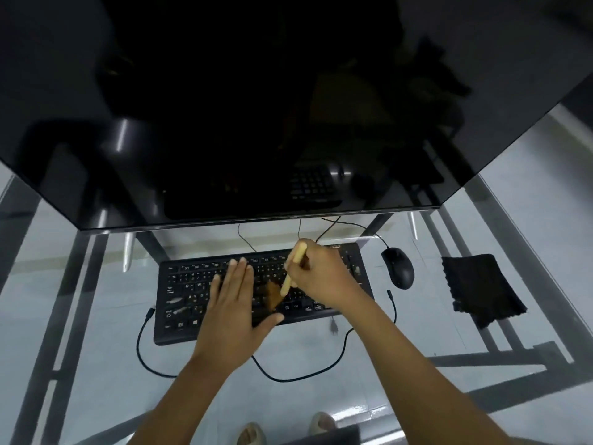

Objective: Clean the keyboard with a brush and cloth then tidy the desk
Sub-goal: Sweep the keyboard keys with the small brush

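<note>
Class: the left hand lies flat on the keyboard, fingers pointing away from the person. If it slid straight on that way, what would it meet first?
Probably the top rows of the black computer keyboard, then the thin cables behind it under the dark monitor. The left hand has nothing else ahead, though depth is unclear.

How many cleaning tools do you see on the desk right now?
2. The brush is held by the right hand over the keyboard; the cloth lies right of the mouse. Others may be out of frame.
</note>
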{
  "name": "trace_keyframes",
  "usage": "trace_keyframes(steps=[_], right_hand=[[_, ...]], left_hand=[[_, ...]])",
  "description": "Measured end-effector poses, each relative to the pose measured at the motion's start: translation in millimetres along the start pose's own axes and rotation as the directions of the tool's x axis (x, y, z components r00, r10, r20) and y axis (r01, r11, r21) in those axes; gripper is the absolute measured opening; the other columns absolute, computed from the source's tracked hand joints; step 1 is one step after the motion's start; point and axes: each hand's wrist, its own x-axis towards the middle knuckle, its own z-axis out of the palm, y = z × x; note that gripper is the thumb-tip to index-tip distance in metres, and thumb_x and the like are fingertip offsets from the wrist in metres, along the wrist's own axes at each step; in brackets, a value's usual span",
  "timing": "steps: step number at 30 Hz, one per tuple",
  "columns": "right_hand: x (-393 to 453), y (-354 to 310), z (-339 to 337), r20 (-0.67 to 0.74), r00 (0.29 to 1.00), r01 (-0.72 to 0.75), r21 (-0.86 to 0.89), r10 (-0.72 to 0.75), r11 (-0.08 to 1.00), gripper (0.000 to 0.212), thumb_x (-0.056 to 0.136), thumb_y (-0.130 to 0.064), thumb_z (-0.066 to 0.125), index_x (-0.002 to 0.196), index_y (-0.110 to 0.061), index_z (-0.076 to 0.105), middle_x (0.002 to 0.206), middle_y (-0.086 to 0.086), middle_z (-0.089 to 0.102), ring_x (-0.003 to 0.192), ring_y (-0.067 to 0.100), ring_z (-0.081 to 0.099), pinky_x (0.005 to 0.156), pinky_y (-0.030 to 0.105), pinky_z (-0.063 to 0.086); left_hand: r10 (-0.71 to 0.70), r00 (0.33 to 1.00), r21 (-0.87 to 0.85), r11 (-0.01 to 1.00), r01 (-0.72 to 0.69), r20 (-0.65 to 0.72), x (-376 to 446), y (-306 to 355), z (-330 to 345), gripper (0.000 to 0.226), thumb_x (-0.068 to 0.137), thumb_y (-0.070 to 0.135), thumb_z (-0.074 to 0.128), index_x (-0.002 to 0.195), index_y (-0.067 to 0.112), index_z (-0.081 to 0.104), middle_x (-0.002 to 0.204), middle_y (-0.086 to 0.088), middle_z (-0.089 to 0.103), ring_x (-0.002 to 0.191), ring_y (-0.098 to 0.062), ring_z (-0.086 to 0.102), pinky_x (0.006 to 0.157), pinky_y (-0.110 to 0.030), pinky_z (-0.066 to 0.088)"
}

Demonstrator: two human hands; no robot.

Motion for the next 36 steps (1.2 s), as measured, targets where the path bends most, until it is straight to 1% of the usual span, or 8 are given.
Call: trace_keyframes(steps=[3, 8, 12, 22, 26, 30, 33, 36], right_hand=[[0, 8, -11, -0.305, 0.951, 0.056, -0.012, -0.057, 0.998, 0.006, 0.093, -0.010, 0.058, 0.087, -0.011, 0.059, 0.075, -0.007, 0.063, 0.063, -0.003, 0.062, 0.057, 0.011, 0.045], [1, 22, -27, 0.018, 0.997, -0.071, -0.056, 0.072, 0.996, 0.006, 0.092, -0.017, 0.059, 0.087, -0.014, 0.060, 0.072, -0.001, 0.068, 0.060, 0.005, 0.068, 0.055, 0.026, 0.056], [6, 32, -46, -0.384, 0.921, -0.051, 0.032, 0.059, 0.998, 0.006, 0.094, -0.012, 0.055, 0.089, -0.010, 0.058, 0.067, -0.012, 0.061, 0.056, 0.000, 0.060, 0.053, 0.009, 0.041], [-2, 53, -63, -0.180, 0.981, -0.085, -0.026, 0.079, 0.996, 0.008, 0.093, -0.013, 0.058, 0.086, -0.009, 0.059, 0.058, -0.012, 0.066, 0.053, 0.003, 0.061, 0.052, 0.013, 0.048], [-6, 60, -73, -0.429, 0.901, -0.081, -0.029, 0.060, 0.996, 0.007, 0.093, -0.014, 0.060, 0.087, -0.011, 0.061, 0.069, -0.011, 0.063, 0.064, -0.004, 0.060, 0.057, 0.003, 0.042], [-9, 62, -75, -0.135, 0.983, -0.132, -0.064, 0.122, 0.989, 0.006, 0.092, -0.016, 0.059, 0.087, -0.015, 0.060, 0.071, 0.001, 0.069, 0.061, 0.013, 0.067, 0.057, 0.023, 0.054], [-9, 63, -75, -0.391, 0.920, -0.052, -0.045, 0.030, 0.998, 0.006, 0.092, -0.010, 0.059, 0.087, -0.011, 0.061, 0.078, -0.004, 0.066, 0.066, -0.003, 0.062, 0.060, 0.006, 0.043], [-9, 61, -78, -0.268, 0.958, -0.089, 0.062, 0.102, 0.994, 0.006, 0.090, -0.006, 0.059, 0.085, -0.010, 0.062, 0.063, -0.012, 0.067, 0.060, -0.001, 0.064, 0.058, 0.011, 0.048]], left_hand=[[-0.005, 0.999, 0.013, 1.000, 0.004, 0.048, 6, 10, 6, 0.105, 0.077, 0.081, 0.024, 0.151, 0.009, 0.009, 0.160, -0.004, -0.002, 0.146, -0.014, -0.013, 0.118, -0.038, -0.009], [0.017, 0.998, 0.059, 0.998, -0.021, 0.065, 8, 14, 16, 0.103, 0.079, 0.080, 0.027, 0.149, 0.006, 0.020, 0.159, -0.008, 0.007, 0.147, -0.018, -0.004, 0.117, -0.040, -0.007], [0.014, 0.998, 0.084, 0.996, -0.019, 0.060, 15, 22, 16, 0.103, 0.079, 0.080, 0.028, 0.149, 0.005, 0.020, 0.159, -0.009, 0.009, 0.147, -0.019, -0.003, 0.116, -0.043, -0.005], [0.029, 0.996, 0.059, 0.998, -0.035, 0.085, 30, 38, 20, 0.102, 0.079, 0.079, 0.022, 0.150, 0.006, 0.016, 0.160, -0.008, 0.006, 0.147, -0.018, -0.007, 0.119, -0.047, 0.001], [0.004, 0.995, 0.072, 0.997, -0.011, 0.104, 29, 41, 25, 0.106, 0.076, 0.082, 0.021, 0.149, 0.005, 0.017, 0.160, -0.009, 0.004, 0.146, -0.017, -0.011, 0.118, -0.047, -0.003], [-0.043, 0.994, 0.039, 0.998, 0.040, 0.103, 32, 47, 29, 0.110, 0.073, 0.084, 0.021, 0.151, 0.006, 0.014, 0.160, -0.008, 0.001, 0.145, -0.016, -0.015, 0.117, -0.046, -0.010], [-0.058, 0.993, 0.032, 0.998, 0.055, 0.102, 31, 50, 30, 0.111, 0.073, 0.084, 0.023, 0.151, 0.005, 0.013, 0.160, -0.007, -0.002, 0.145, -0.015, -0.017, 0.117, -0.045, -0.012], [-0.048, 0.994, 0.025, 0.999, 0.046, 0.100, 30, 46, 30, 0.110, 0.074, 0.083, 0.024, 0.150, 0.005, 0.013, 0.160, -0.006, -0.003, 0.145, -0.015, -0.017, 0.117, -0.045, -0.011]])
